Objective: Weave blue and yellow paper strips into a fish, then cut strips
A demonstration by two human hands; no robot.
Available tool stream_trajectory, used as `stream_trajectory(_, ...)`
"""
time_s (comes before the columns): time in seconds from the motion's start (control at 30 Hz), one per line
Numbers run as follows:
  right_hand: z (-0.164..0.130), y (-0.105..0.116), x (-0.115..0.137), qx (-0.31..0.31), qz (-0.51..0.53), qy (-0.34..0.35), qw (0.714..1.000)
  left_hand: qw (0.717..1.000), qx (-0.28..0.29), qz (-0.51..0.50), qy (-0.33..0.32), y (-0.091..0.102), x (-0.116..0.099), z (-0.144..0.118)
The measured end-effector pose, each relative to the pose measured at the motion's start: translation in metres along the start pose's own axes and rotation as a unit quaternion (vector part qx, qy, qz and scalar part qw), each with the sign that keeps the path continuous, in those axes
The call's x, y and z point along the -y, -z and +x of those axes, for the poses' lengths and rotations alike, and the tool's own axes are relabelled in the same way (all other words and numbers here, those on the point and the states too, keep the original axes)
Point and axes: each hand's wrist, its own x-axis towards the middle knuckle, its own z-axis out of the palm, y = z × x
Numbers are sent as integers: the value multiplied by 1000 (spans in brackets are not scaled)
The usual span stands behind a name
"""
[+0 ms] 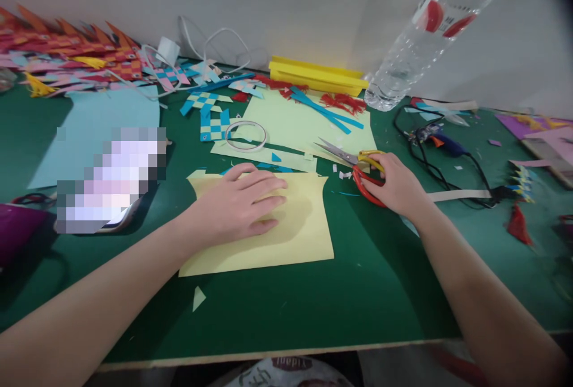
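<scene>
My left hand (242, 202) lies flat on a pale yellow sheet of paper (264, 252), fingers stretched out toward the right. The sheet rests on the green table top, with curved cuts at its upper corners. To its right, my right hand (396, 187) grips a pair of scissors (342, 151) by the red and yellow handles. The blades are slightly apart and point up and left, over a light green sheet (277, 118). A roll of tape (245, 136) lies just beyond my left hand. Small paper scraps sit close to the scissors.
A phone (120, 178) with a blurred-out screen lies at left on a light blue sheet (111, 112). Woven paper strips (215, 127), a yellow folded strip (317, 76) and a plastic bottle (416, 46) stand along the back. A glue gun (447, 143) with black cord lies at right.
</scene>
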Motion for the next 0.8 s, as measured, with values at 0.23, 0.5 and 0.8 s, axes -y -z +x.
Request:
stream_trajectory(0.23, 0, 0, -1, 2, -1, -2, 1000, 998, 4, 18, -54, 8, -2, 0)
stream_trajectory(0.5, 0, 0, -7, 13, -13, 30, 999, 992, -29, 91, -79, 9, 2, 1)
stream_trajectory(0.8, 2, 6, -24, 21, -39, 88, 995, 995, -8, 93, -21, 6, 13, -7)
